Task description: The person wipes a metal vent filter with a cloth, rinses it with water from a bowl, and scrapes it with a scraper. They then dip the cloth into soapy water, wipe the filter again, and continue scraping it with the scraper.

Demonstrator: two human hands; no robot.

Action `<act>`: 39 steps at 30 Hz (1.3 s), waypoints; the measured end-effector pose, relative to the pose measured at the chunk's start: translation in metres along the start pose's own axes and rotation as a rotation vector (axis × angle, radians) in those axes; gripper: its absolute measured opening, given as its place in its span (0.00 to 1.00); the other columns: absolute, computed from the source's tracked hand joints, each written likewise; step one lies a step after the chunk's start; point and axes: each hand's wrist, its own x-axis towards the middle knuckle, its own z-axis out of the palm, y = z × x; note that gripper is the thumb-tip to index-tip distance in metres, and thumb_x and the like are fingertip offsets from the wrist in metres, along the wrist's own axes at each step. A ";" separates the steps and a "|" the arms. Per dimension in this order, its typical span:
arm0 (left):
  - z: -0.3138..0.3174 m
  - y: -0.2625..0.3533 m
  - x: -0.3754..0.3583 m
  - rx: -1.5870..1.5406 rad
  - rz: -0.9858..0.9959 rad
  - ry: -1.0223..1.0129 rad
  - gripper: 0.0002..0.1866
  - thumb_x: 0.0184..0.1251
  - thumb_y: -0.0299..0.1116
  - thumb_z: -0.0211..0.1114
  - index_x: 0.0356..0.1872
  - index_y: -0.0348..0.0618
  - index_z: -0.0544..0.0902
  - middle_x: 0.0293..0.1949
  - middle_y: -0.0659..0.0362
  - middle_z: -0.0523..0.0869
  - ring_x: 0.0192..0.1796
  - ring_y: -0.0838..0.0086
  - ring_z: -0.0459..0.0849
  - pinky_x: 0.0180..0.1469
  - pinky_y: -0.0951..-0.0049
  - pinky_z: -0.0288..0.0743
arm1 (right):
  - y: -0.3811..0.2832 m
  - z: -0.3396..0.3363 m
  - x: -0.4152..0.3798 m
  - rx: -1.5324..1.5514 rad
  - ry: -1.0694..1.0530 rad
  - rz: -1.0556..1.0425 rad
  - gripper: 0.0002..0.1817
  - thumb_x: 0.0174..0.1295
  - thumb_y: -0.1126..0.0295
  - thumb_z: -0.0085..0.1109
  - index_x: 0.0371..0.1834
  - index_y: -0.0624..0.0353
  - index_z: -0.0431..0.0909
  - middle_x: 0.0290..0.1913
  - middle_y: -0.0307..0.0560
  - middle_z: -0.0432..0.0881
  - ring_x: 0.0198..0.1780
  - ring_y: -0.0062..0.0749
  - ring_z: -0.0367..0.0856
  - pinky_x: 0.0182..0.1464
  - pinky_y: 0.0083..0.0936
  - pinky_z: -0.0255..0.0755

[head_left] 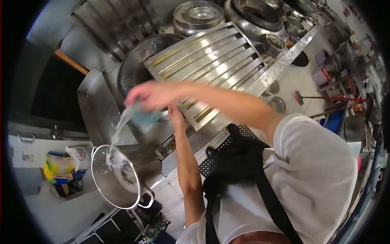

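Observation:
My right hand (150,95), smeared by motion, is closed on a blurred blue-green scrubbing cloth (145,118). From beside it a stream of water (121,127) falls into a large steel pot (103,179) holding white suds. A slatted metal hood filter (211,61) lies tilted across the stove, over part of a dark wok (132,61). At the filter's near corner, my left hand (175,114) appears closed on its edge; the fingers are partly hidden behind my right hand and the cloth.
Large round metal vessels (199,18) stand behind the filter. A wet steel counter edge (284,61) runs off to the right. On the tiled floor lie a red-handled broom (325,97) and a perforated black mat (215,154). Bags (61,164) sit left of the pot.

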 end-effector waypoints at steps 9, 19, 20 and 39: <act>0.056 -0.011 -0.021 0.650 0.175 0.386 0.43 0.83 0.62 0.44 0.62 0.18 0.74 0.51 0.42 0.84 0.51 0.60 0.76 0.63 0.64 0.68 | 0.326 -0.236 -0.304 -0.364 1.050 0.633 0.20 0.62 0.71 0.59 0.58 0.55 0.84 0.43 0.59 0.86 0.46 0.39 0.85 0.53 0.33 0.77; 0.042 -0.044 0.008 0.709 0.180 0.436 0.48 0.81 0.66 0.46 0.74 0.21 0.66 0.74 0.40 0.72 0.72 0.57 0.72 0.75 0.63 0.61 | 0.237 -0.002 -0.142 -0.555 0.889 0.157 0.16 0.60 0.76 0.63 0.52 0.62 0.83 0.57 0.60 0.78 0.60 0.55 0.76 0.65 0.44 0.76; 0.030 -0.047 0.015 0.551 0.038 0.411 0.48 0.80 0.67 0.46 0.73 0.21 0.66 0.74 0.39 0.71 0.73 0.56 0.72 0.76 0.63 0.59 | 0.237 0.009 -0.120 -0.301 0.848 0.131 0.17 0.61 0.77 0.62 0.55 0.62 0.82 0.60 0.59 0.76 0.63 0.55 0.75 0.68 0.45 0.72; 0.087 0.036 0.002 0.979 0.188 0.490 0.39 0.77 0.63 0.56 0.47 0.23 0.83 0.39 0.41 0.87 0.42 0.63 0.78 0.52 0.58 0.74 | 0.198 -0.056 -0.168 0.281 0.918 -0.078 0.14 0.63 0.78 0.68 0.52 0.57 0.84 0.51 0.46 0.82 0.52 0.35 0.83 0.57 0.29 0.79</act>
